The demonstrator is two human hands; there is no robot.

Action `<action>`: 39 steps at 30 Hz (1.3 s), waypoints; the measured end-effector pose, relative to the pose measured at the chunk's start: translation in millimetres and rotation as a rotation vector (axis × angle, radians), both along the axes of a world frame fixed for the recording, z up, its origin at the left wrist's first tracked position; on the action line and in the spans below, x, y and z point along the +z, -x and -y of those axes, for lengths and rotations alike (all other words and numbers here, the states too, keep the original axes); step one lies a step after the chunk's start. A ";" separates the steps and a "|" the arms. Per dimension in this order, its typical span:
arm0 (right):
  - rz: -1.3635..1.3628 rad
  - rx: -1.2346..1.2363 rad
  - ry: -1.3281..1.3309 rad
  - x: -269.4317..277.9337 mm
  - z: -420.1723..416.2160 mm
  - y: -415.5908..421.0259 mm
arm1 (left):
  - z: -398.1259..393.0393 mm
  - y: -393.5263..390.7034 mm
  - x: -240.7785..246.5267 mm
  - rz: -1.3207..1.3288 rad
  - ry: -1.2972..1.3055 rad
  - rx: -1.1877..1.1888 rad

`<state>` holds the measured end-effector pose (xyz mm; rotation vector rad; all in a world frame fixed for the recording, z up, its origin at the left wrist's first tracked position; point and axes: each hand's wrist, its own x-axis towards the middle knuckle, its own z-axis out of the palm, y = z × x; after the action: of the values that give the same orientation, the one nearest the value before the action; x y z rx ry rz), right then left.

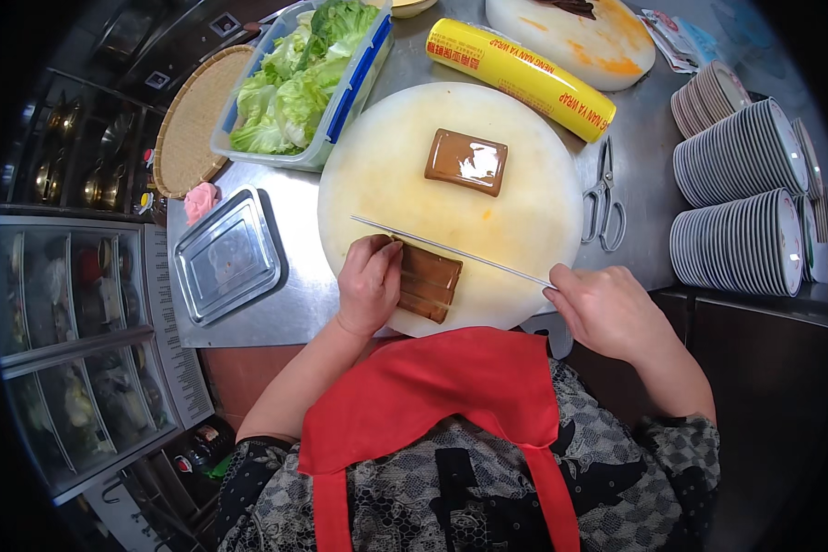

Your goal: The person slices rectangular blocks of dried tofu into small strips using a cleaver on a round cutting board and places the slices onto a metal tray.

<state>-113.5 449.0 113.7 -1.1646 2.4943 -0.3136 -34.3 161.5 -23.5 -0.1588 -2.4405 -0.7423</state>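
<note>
A glossy brown food slab (426,279) lies on the near part of a round white cutting board (359,165), with lines running across its top. My left hand (371,283) rests at its left side, fingertips pressed on its far left corner. My right hand (600,307) grips the right end of a thin, straight metal tool (448,247). It looks like a knife seen along its spine, though its blade face is not visible. The tool spans the board just beyond the slab's far edge. Farther up the board sits a second, shiny brown slab (466,162), away from both hands.
Plastic wrap roll (517,79) and another white board (614,41) sit behind. Scissors (604,196) lie to the right, near stacked plates (735,241). At left are a lettuce container (297,90), woven tray (196,117), metal tray (228,255) and pink cloth-like item (200,201).
</note>
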 end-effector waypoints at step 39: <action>1.166 -0.566 0.571 -62.4 -30.8 11.1 | 15.7 60.7 56.1 0.677 -1.826 -0.326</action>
<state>-124.7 479.8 51.4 -0.1776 1.5921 -1.4312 -94.9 145.8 32.6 0.4809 -1.2168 -3.0644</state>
